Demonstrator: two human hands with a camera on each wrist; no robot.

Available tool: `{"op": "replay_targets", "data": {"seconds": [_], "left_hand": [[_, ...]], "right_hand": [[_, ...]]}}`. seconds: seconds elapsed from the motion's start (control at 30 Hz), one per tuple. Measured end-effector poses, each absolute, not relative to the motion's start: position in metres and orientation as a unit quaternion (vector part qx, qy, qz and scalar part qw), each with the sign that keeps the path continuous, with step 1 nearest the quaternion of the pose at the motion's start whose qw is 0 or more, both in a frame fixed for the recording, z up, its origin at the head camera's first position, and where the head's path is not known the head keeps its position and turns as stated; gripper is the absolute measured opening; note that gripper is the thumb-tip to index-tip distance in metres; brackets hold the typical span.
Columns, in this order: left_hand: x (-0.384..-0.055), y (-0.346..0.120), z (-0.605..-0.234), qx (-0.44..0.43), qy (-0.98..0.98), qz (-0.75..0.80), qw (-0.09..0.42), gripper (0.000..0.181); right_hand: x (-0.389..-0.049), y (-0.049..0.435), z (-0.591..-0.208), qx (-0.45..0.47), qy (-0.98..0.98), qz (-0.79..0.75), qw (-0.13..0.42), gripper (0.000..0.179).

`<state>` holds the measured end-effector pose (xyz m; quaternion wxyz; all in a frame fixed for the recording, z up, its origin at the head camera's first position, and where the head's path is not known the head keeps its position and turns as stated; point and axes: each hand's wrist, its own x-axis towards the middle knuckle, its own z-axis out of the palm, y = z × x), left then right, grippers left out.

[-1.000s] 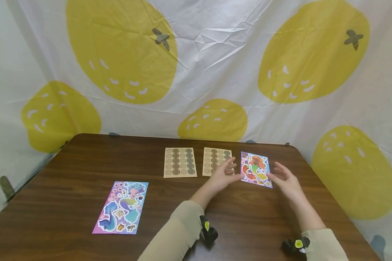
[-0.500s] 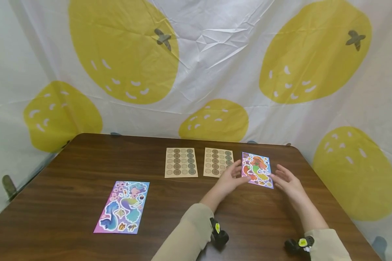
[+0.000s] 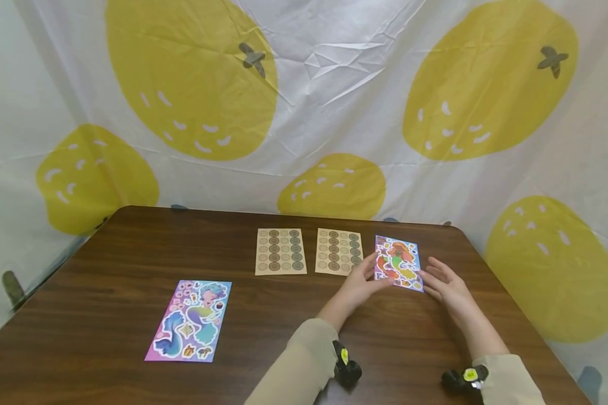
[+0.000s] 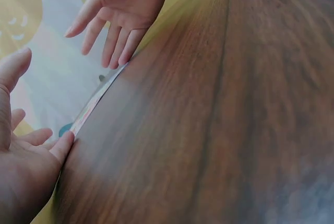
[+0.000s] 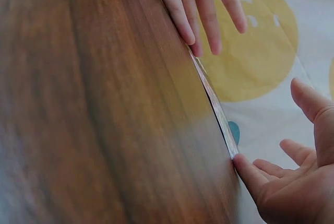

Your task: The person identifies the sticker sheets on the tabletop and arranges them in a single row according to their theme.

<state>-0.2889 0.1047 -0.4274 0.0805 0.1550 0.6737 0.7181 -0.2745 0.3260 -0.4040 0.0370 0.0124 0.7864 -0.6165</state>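
Observation:
A sticker sheet (image 3: 402, 260) with an orange-haired mermaid lies at the right of the table, between the two hands. My left hand (image 3: 357, 285) is at its left side, thumb over the lower left corner and fingers extended. My right hand (image 3: 450, 289) stands at the right edge with loosely straight fingers. Seen from the left wrist, the thin sheet (image 4: 96, 98) spans from the left hand to the fingertips of the right. The right wrist view shows the sheet (image 5: 213, 97) edge-on, a little finger at its near end.
Two tan sheets of round stickers, one (image 3: 281, 251) further left and one (image 3: 336, 244) beside the left hand, lie along the back. A larger blue-haired mermaid sticker sheet (image 3: 190, 320) is at the front left. Behind the brown table (image 3: 263, 315) hangs a lemon-print curtain (image 3: 329, 112).
My left hand has moved right, up to the left side of the mermaid sheet. The right hand has barely moved, and the sheets lie where they were.

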Motion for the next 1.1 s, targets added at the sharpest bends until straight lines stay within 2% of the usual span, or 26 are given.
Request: {"op": "replay_targets", "data": {"seconds": [0.33, 1.1], "left_hand": [[-0.2916, 0.1070, -0.4307, 0.157, 0.660, 0.731, 0.080, 0.075], [-0.2902, 0.1074, -0.4326, 0.153, 0.609, 0.767, 0.129, 0.073]], "right_hand": [[-0.2749, 0.3255, -0.4061, 0.006, 0.780, -0.624, 0.041, 0.076], [-0.2718, 0.3206, -0.4026, 0.008, 0.775, -0.630, 0.056, 0.076]]}}
